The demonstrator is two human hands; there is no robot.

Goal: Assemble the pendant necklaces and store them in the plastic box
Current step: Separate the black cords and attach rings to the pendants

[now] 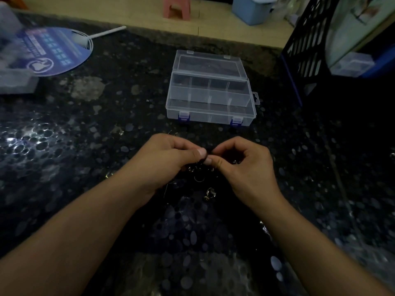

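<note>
Both hands meet mid-counter: left hand point(171, 154) and right hand point(239, 161) pinch one small dark piece point(205, 156) between fingertips. Loose pendants point(210, 192) lie just nearer. The plastic box point(210, 103) waits straight beyond, lid open.

Just one view here, a wide-angle camera on the person's head, tilted forward and down over a dark speckled table point(89, 129). It sits close above the two forearms, which come in from the bottom corners and meet around the middle, with a clear plastic box point(210, 90) a bit beyond them. Farther up, the shot reaches past the table's far edge to a light floor point(136, 16), and straight lines bend near the borders.
</note>
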